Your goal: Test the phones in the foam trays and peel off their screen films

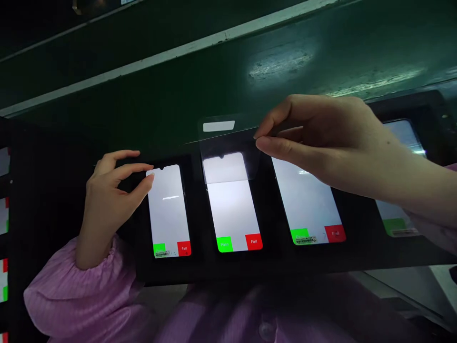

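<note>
My right hand (328,138) pinches the right edge of a clear film (228,166) between thumb and forefinger. The film hangs over the top part of a lit phone (233,209); a white rectangular patch shows near its upper edge. At the upper left corner of another lit phone (169,209), my left hand (114,183) has its thumb and forefinger almost together. Whether anything thin lies between those fingertips is too small to tell. Both phones show a white screen with a green "Pass" box and a red "Fail" box at the bottom.
To the right lie a third phone (307,209) and a fourth phone (400,219), partly covered by my right hand and forearm. Barcode stickers mark several screens. The phones rest on a black tray (200,271). More lit screens (3,281) edge the far left. Behind is a green surface (171,105).
</note>
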### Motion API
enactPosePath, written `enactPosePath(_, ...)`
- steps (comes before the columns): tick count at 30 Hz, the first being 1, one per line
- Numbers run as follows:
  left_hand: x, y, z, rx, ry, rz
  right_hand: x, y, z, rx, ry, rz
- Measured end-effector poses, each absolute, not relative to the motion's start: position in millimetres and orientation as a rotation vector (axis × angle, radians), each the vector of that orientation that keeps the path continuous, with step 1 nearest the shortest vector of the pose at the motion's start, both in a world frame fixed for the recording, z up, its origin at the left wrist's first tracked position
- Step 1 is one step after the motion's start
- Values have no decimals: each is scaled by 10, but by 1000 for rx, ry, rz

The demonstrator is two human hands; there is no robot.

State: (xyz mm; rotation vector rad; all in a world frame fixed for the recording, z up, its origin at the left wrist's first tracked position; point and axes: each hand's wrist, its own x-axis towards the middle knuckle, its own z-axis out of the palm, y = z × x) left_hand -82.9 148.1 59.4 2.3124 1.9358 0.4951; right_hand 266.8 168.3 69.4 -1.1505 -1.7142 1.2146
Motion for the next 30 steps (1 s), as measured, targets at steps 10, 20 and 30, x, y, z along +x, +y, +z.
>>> enactPosePath(10,-813,1490,610,2430,1838,579,2650,1591,680,-1150,-1779,1175)
enactPosePath(20,-831,633,916,2204,1642,706,2582,1408,692,-1065,-2045,1023)
enactPosePath(30,-1267,73,1029,2210,1614,427,2508,1392,536,-996,-2285,804)
